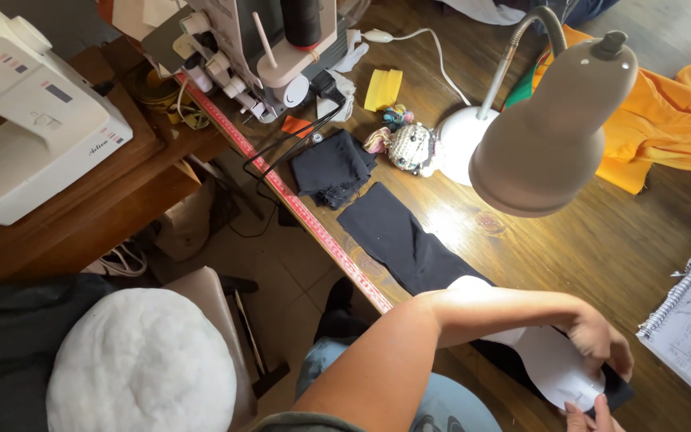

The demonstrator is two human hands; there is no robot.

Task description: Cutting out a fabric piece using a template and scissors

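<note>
Paper pattern (557, 370), white and rounded, lies on the black fabric strip (409, 244) at the wooden table's (601, 240) near edge. Your left hand (601, 340) presses it flat, fingers curled; right hand (589, 416) fingertips touch its rim. Keep it flush. Its long axis follows the strip, diagonal.
</note>
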